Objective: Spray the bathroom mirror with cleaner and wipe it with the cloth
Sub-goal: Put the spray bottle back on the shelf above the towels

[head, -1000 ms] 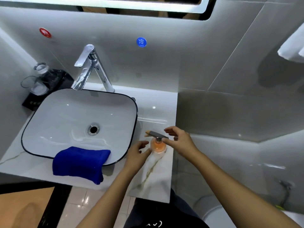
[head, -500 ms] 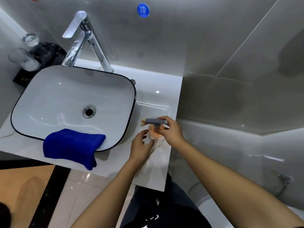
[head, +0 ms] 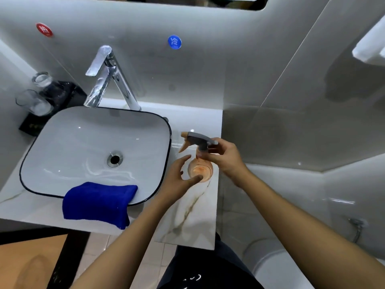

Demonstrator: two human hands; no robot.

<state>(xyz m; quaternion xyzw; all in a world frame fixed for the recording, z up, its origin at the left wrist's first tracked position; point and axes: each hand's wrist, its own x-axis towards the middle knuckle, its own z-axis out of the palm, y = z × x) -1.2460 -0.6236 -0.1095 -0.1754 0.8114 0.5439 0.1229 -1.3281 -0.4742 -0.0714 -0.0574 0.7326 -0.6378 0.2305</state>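
An orange spray bottle (head: 200,170) with a grey trigger head (head: 198,139) stands on the marble counter (head: 193,215) right of the sink. My right hand (head: 224,158) pinches the neck under the grey head. My left hand (head: 179,178) curls round the bottle's left side, thumb and fingers touching it. A folded blue cloth (head: 100,202) hangs over the front rim of the white sink (head: 62,130). Only the bottom edge of the mirror (head: 198,1) shows at the top of the view.
A chrome tap (head: 108,78) rises behind the sink. Two glasses (head: 35,97) sit on a black tray at the far left. A white towel (head: 373,44) hangs at the upper right. A toilet (head: 277,265) stands below the counter's right end.
The view tilted down, then back up. My right hand shifted from the trigger head's top to its neck, and the head now sits higher above the bottle body. My left hand closed round the bottle.
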